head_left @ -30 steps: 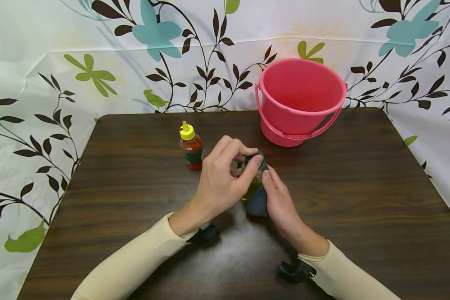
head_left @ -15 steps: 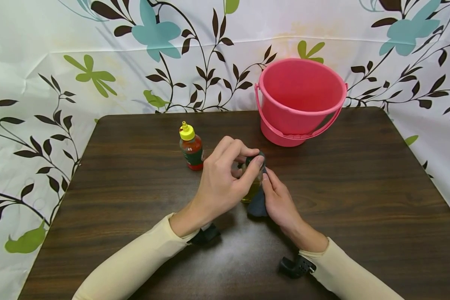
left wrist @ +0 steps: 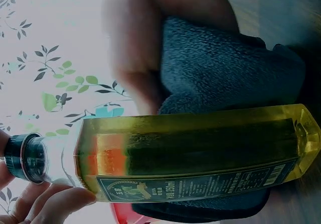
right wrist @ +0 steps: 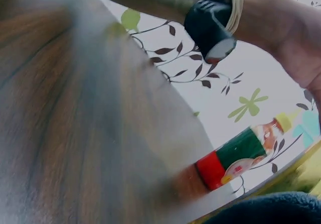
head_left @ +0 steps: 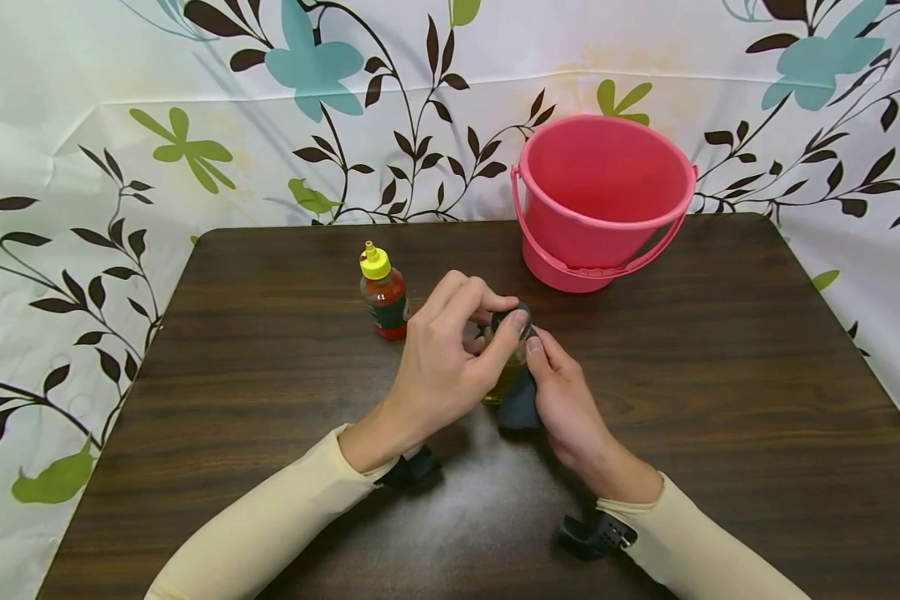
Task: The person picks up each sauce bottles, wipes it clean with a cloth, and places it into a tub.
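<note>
A clear glass bottle of yellow oil (left wrist: 200, 133) stands upright on the table, largely hidden by the hands in the head view. My left hand (head_left: 450, 350) pinches the dark cap (left wrist: 20, 156) at its top, with other fingers near the neck. In my right hand (head_left: 570, 408) is a dark blue-grey cloth (head_left: 521, 402), gripped against the bottle's right side. The left wrist view shows the cloth (left wrist: 210, 68) bunched behind the bottle, its fuzzy surface touching the glass. The label (left wrist: 200, 181) carries small print.
A red sauce bottle with a yellow nozzle cap (head_left: 385, 300) stands just left of my left hand. The pink bucket (head_left: 577, 242) sits at the back right, its handle hanging in front. A patterned sheet (head_left: 255, 150) hangs behind the dark wooden table (head_left: 270, 392).
My right hand and the cloth have shifted slightly up and down along the bottle's side, the cloth's lower end now a little further right. My left hand stays on the cap.
</note>
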A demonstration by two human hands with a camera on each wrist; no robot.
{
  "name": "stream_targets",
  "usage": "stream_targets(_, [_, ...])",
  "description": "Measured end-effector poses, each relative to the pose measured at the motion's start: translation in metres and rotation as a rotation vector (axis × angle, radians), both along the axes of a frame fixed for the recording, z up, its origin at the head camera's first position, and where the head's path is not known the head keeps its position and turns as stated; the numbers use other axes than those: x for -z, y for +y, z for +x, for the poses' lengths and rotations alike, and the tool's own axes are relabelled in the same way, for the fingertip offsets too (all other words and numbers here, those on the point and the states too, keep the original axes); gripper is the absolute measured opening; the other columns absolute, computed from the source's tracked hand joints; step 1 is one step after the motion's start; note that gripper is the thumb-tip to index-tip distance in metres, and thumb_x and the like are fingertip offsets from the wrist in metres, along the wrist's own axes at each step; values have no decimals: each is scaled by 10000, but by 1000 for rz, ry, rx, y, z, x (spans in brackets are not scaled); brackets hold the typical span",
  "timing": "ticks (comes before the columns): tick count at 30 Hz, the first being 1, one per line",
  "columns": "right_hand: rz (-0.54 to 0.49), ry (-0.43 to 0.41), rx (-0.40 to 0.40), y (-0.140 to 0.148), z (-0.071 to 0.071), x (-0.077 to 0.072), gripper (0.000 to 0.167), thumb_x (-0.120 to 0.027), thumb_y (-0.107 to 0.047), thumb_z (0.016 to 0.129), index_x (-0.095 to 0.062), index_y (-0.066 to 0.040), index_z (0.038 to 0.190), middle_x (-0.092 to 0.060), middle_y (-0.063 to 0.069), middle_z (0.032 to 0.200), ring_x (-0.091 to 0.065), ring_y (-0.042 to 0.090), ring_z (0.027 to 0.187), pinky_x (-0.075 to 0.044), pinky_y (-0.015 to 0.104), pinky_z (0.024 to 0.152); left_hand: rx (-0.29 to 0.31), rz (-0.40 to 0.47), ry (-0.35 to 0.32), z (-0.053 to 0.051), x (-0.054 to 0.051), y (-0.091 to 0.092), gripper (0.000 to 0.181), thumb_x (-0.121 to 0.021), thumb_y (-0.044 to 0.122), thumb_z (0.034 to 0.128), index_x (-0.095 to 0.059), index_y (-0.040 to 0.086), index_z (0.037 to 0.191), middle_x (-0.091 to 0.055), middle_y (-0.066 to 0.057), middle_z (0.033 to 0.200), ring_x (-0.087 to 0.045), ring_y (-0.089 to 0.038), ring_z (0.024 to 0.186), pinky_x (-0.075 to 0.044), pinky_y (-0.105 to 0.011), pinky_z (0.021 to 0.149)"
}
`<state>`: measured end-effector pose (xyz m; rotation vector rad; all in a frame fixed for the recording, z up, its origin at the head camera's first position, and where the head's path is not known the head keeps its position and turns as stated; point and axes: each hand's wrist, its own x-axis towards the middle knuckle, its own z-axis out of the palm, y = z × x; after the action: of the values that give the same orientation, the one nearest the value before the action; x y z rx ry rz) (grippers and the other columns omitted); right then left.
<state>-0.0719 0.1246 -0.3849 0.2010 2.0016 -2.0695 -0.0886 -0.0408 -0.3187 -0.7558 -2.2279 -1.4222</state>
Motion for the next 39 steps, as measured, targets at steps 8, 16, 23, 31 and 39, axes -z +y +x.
stream_targets(8, [-137,-32,61,-1,5,-18,406,-372,-341,1156,-546,-255,1513,-553,-11,1369,-551,176,1180,-542,240,888,-13,-17,3,0,0,1,98,-739,150,969,-687,69,988,-639,-76,1023,-718,-154,857,-612,-251,642])
stream_targets(16, [-184,-16,79,-1,11,-35,400,-379,-348,1150,-533,-298,1517,-579,3,1357,-627,193,1131,-587,258,864,-2,1,-12,1,1,1,93,-732,144,973,-686,63,989,-628,-79,1027,-741,-161,884,-621,-249,651])
stream_targets(23, [-208,29,72,0,15,-54,408,-395,-369,1143,-527,-290,1521,-568,21,1395,-626,173,1145,-595,247,870,-4,3,1,1,3,0,97,-737,151,968,-697,64,985,-623,-82,1014,-738,-162,877,-623,-263,649])
stream_targets(31, [-253,117,63,4,21,-76,442,-421,-407,1126,-505,-277,1540,-553,39,1438,-647,161,1185,-620,252,873,-7,1,23,1,3,0,95,-748,159,966,-697,79,969,-620,-71,1008,-740,-146,881,-608,-207,660])
stream_targets(39, [-329,188,61,14,23,-91,538,-441,-426,1110,-414,-216,1604,-452,67,1545,-562,237,1316,-630,323,931,-12,-13,39,0,3,0,82,-743,166,971,-708,92,974,-629,-58,1003,-657,-133,826,-594,-193,647])
